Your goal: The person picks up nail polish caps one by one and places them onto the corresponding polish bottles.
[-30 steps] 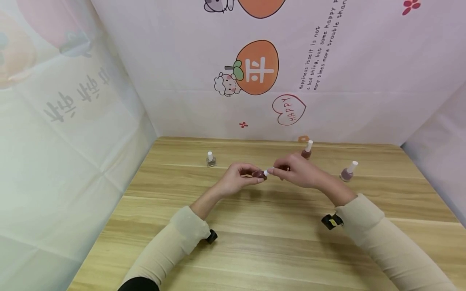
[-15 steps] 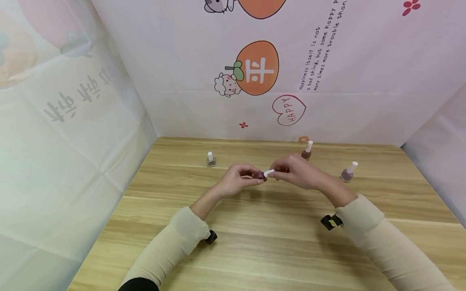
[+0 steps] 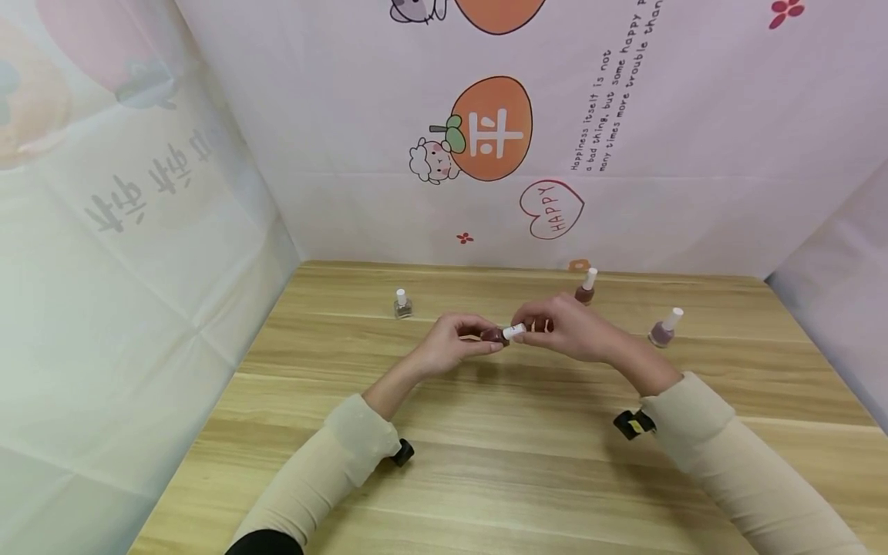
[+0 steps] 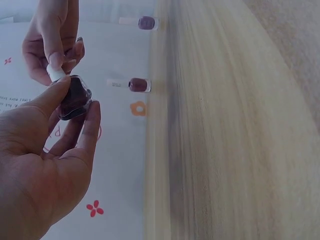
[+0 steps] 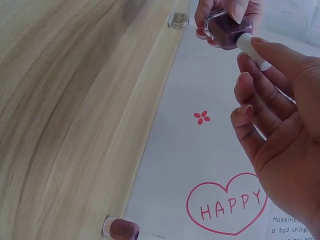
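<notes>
My left hand [image 3: 447,344] grips a small bottle of dark red nail polish [image 4: 76,97] by its glass body, tilted and held above the table. At the neck end, the thumb and fingers of my right hand [image 3: 572,330] pinch its white cap [image 5: 252,50]. The cap sits on the bottle's neck in the right wrist view; whether it is loose cannot be seen. Right behind my right hand stands a brownish-red nail polish bottle [image 3: 585,289] with a white cap.
A mauve nail polish bottle [image 3: 662,330] stands at the right of the wooden table [image 3: 513,462]. A clear-looking bottle [image 3: 402,306] with a white cap stands at the left. A printed white cloth [image 3: 375,208] hangs along the table's back edge.
My right fingers have shifted on the white cap, and more of the cap shows now. My left hand and the bottle have stayed nearly in place.
</notes>
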A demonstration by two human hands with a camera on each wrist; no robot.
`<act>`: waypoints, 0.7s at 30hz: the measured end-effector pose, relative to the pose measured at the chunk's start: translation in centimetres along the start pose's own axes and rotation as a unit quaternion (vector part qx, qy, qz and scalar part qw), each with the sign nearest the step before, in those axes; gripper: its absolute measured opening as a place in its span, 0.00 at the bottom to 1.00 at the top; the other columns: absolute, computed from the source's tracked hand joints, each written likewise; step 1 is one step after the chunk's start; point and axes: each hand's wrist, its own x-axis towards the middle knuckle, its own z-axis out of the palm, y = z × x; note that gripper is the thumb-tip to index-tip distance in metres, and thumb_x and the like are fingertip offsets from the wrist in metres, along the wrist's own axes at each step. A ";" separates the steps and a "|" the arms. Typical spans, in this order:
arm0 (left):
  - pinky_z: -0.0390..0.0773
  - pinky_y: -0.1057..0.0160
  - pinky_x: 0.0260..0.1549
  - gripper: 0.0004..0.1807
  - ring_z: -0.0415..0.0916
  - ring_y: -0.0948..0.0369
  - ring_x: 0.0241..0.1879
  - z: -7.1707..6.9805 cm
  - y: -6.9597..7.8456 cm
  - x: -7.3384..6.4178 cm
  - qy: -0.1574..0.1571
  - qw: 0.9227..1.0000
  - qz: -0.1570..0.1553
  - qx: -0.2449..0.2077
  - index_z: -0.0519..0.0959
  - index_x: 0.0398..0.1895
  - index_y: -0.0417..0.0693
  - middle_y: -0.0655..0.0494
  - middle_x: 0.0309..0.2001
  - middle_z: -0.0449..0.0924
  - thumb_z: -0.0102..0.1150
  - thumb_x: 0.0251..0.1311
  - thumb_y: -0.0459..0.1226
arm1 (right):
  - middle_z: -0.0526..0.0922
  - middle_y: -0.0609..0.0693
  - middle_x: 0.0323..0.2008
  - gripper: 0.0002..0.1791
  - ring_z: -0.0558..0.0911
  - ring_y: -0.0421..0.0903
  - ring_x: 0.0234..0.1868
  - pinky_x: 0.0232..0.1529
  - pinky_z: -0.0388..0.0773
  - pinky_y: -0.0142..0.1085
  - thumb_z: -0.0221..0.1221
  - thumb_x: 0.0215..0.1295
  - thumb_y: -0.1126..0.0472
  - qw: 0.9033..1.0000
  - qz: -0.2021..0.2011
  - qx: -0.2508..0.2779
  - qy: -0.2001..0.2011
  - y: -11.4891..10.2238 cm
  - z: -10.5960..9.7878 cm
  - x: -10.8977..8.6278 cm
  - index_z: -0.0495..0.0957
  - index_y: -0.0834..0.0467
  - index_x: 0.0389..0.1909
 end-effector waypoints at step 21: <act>0.84 0.61 0.45 0.11 0.82 0.58 0.46 -0.2 0.3 -0.2 -0.004 1.000 0.001 -0.005 0.87 0.48 0.45 0.53 0.46 0.86 0.70 0.65 0.36 | 0.85 0.39 0.31 0.11 0.78 0.37 0.25 0.26 0.77 0.33 0.69 0.66 0.63 1.000 -0.024 0.001 -0.008 -0.5 -0.1 0.1 0.85 0.55 0.49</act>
